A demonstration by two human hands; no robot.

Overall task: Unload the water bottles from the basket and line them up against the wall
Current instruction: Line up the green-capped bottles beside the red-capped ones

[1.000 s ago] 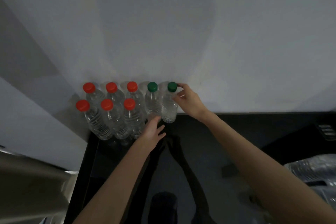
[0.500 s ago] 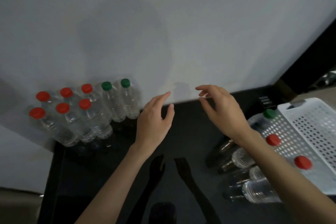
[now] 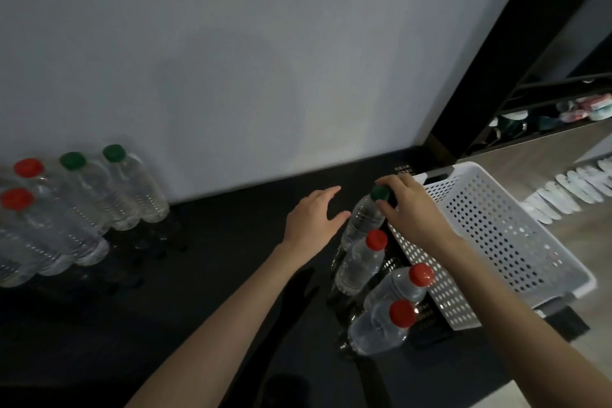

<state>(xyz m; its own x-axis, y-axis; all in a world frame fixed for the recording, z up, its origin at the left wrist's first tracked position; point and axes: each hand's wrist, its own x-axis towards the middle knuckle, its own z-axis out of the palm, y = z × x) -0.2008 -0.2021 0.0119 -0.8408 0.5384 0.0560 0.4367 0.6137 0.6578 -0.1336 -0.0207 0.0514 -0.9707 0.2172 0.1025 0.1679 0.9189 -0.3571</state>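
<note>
A white perforated basket (image 3: 490, 228) stands at the right on the black counter (image 3: 198, 291). Beside its left wall stand several clear bottles: a green-capped bottle (image 3: 362, 219) at the back and three red-capped bottles (image 3: 359, 262) in front of it. My right hand (image 3: 409, 209) grips the green-capped bottle at its cap. My left hand (image 3: 313, 222) hovers open just left of that bottle, fingers spread. Against the white wall (image 3: 231, 76) at the left stand lined-up bottles, two with green caps (image 3: 132, 185) and others with red caps (image 3: 39, 215).
A black vertical frame (image 3: 490, 53) rises right of the wall, with a shelf holding cups (image 3: 583, 113) behind it. A wooden surface (image 3: 530, 162) lies beyond the basket, with a row of white objects (image 3: 569, 189) on it.
My view swung right, away from the lined-up bottles. Both hands left the row by the wall and moved to the basket; my right hand took hold of the green-capped bottle.
</note>
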